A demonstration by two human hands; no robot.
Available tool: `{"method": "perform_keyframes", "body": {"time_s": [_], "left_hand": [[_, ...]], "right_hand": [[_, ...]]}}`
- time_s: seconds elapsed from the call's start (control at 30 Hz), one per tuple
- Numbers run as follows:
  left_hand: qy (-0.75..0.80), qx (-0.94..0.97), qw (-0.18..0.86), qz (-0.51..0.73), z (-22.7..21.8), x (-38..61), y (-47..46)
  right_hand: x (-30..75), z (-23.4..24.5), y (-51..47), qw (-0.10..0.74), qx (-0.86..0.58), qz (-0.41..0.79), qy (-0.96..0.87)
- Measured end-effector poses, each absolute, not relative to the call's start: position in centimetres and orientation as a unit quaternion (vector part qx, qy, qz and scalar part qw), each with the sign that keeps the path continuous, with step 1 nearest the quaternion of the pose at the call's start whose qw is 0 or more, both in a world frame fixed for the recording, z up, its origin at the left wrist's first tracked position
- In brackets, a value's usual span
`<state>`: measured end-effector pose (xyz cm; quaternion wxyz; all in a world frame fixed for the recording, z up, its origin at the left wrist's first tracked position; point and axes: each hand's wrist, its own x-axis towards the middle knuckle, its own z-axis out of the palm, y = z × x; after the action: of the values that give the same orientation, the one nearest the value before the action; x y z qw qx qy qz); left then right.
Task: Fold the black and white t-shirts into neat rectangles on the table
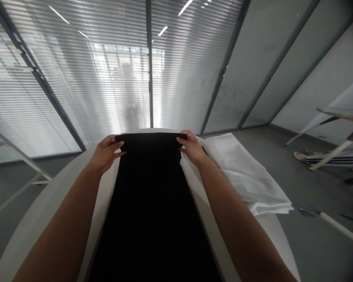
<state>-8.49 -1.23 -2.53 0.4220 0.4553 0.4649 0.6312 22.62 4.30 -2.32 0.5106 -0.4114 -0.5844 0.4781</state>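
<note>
A long piece of black cloth (153, 211) lies lengthwise over the round white table (59, 203), running from the far side down past the bottom of the view. Its far end is turned over into a band. My left hand (107, 152) pinches the band's left corner between thumb and fingers. At the right corner, my right hand (191, 147) grips the same band in a similar way. Between the two hands the top edge is stretched nearly straight. The cloth is too dark to show seams or what kind of garment it may be.
Folded white cloth (244, 172) lies at the table's right, partly over the edge. White metal legs (20, 152) stand to the left. At the right are another table (344, 113) and a person's striped trouser leg (335, 159). Glass partitions with blinds (111, 90) rise behind.
</note>
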Motion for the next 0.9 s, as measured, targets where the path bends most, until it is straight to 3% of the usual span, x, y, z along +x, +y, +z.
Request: {"method": "perform_keyframes", "body": {"time_s": [0.3,0.57,0.77,0.9], "left_hand": [[0.446,0.421,0.473,0.633,-2.1,-9.1,-1.9],[0.517,0.398,0.487,0.581,-2.4,-10.1,-1.2],[0.605,0.372,0.465,0.53,-2.2,-10.2,-1.4],[0.664,0.363,0.46,0.465,-1.0,-10.4,-2.0]], "right_hand": [[22.8,-2.9,4.7,0.555,-0.37,0.552,-0.501],[23.8,-2.2,4.6,0.458,-0.355,0.588,-0.565],[24.3,0.0,3.2,0.328,-0.336,0.541,-0.698],[25.3,1.8,2.0,0.155,-0.335,0.512,-0.775]]}}
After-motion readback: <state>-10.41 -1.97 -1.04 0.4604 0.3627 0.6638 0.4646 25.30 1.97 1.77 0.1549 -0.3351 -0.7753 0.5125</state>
